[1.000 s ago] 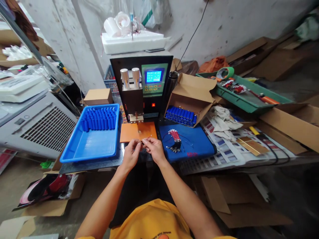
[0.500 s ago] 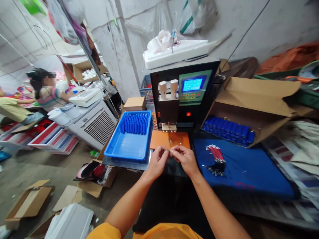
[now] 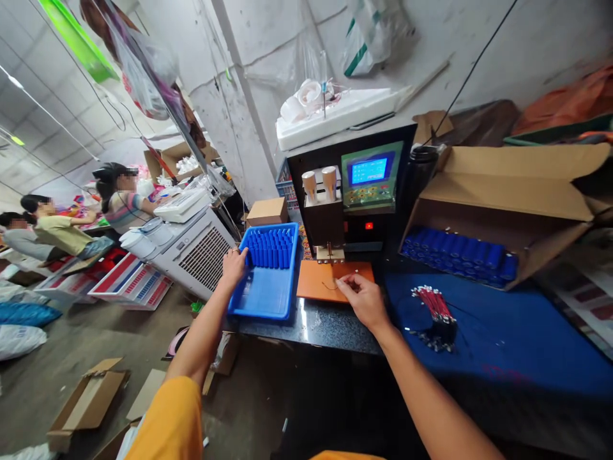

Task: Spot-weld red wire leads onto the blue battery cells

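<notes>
My left hand is at the left rim of a blue plastic tray, fingers curled over the edge and thumb on the inner side. Blue cylindrical cells stand in rows in the tray's far half. Over the orange plate, my right hand is closed in a pinch on a thin dark wire, whose loose end curves leftward. Just behind the hand rises a spot welder with two metal cylinders and a lit blue display; its electrode tips point down at the plate.
A bundle of red and black wires lies on the blue mat at right. Behind it, an open carton holds more blue cells. An air cooler stands left of the tray. Co-workers sit farther left.
My hands were together at the plate's front edge and have parted. The left has gone to the tray's left rim, and the tray has turned slightly. My view has shifted left.
</notes>
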Available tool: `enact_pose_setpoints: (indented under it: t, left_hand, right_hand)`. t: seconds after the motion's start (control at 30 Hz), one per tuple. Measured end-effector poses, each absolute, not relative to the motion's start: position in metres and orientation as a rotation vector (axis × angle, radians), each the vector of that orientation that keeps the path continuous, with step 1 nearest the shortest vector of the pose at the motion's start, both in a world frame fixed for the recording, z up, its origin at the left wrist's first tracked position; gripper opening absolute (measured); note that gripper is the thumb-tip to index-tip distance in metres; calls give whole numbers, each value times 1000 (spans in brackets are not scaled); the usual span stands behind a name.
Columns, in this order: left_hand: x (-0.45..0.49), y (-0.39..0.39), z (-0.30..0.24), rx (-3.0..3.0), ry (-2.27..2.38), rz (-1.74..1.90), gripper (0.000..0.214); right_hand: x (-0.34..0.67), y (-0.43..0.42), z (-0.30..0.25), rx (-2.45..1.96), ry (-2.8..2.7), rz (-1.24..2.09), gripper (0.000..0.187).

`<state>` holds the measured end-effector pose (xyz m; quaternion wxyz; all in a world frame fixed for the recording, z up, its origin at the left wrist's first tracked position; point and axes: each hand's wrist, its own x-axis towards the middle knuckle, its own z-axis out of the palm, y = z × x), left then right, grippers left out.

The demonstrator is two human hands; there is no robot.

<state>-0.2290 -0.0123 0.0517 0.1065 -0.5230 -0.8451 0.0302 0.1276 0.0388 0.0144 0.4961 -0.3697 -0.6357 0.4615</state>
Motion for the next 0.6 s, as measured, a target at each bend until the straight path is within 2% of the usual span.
enact_pose_setpoints:
  t: [0.17, 0.33, 0.47, 0.6]
  left_hand:
    - [-235, -11, 46, -1586, -2405, 166, 53]
    - [-233, -22, 39, -1642, -2446, -141, 26]
    - [-220, -36, 40, -1616, -2559, -700, 14]
    - [-179, -42, 43, -1541, -2341, -1529, 21]
  right_hand:
    - [126, 38, 11, -885, -1551, 1123, 33]
    - [126, 39, 11, -901, -1528, 1126, 31]
    - [128, 42, 16, -883, -1468, 1195, 29]
    - [132, 44, 22, -872, -1367, 1289, 27]
